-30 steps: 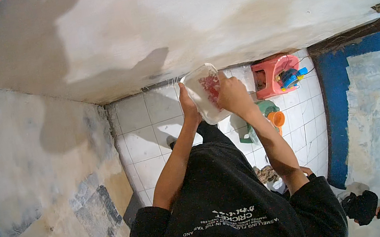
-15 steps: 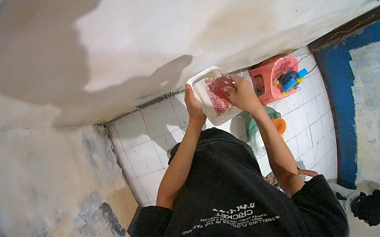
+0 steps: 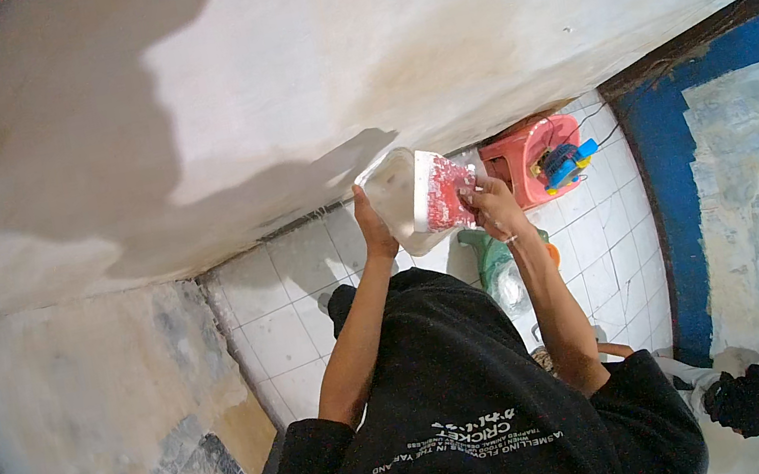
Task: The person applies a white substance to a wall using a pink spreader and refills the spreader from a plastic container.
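Note:
My left hand (image 3: 376, 225) is closed on the left side of a white, shallow rectangular tub (image 3: 388, 187), holding it up near the wall. A whitish smear coats the tub's inside. Over the tub's right part stands a flat red scraper (image 3: 447, 197) with a pale strip along its left edge and white paste smeared over its face. My right hand (image 3: 498, 208) grips the scraper by its right side, with the thumb on the near face. White smudges mark the right hand and wrist. Part of the tub is hidden behind the scraper.
Ahead is a stained white wall (image 3: 291, 80). To the right a pink plastic stool (image 3: 512, 153) carries a blue tool (image 3: 572, 162) with a cord. A green bag (image 3: 496, 262) and an orange container (image 3: 553, 254) sit on white floor tiles (image 3: 281, 341). Another person (image 3: 742, 402) is at the lower right.
The scraper has turned, so its pale edge strip now shows, and more of the tub's inside is visible. My right hand has moved lower along the scraper. The whole view has shifted slightly.

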Tool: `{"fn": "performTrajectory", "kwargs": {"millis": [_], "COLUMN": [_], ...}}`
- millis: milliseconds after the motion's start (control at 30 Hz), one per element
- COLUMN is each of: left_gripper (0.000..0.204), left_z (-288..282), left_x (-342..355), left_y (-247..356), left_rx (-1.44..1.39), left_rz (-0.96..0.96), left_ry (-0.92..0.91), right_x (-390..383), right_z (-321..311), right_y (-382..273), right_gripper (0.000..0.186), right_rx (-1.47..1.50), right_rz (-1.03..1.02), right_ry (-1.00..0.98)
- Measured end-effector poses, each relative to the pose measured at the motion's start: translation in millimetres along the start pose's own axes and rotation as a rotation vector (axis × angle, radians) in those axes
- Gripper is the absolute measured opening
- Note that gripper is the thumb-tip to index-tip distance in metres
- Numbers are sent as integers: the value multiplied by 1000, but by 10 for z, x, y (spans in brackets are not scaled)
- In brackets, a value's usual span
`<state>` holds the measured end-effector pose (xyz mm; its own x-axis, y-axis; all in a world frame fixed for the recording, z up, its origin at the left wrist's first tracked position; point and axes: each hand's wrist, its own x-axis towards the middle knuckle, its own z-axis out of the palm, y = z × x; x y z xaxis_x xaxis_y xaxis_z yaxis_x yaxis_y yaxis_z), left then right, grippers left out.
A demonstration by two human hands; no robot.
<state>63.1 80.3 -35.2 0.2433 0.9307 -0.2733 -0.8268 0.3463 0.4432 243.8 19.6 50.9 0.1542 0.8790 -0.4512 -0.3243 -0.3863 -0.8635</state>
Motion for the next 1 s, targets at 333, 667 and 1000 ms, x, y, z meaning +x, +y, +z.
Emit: {"fn": "performTrajectory", "kwargs": {"millis": [333, 667, 1000], "left_gripper": [64, 63, 70], "left_z": [-321, -1048, -1096], "left_x": [130, -261, -482], "left_y": [131, 528, 601], "left_rx": [30, -40, -32], "left_rz": [60, 131, 141], "left_ry": [136, 240, 391], "right_x": [-172, 1175, 1522], "right_z": [446, 547, 550], "right_y": [-12, -598, -911], "right_gripper": [24, 24, 25], "right_rx": [519, -274, -850], "right_rz": [106, -335, -739], "right_ry": [-58, -324, -538]}}
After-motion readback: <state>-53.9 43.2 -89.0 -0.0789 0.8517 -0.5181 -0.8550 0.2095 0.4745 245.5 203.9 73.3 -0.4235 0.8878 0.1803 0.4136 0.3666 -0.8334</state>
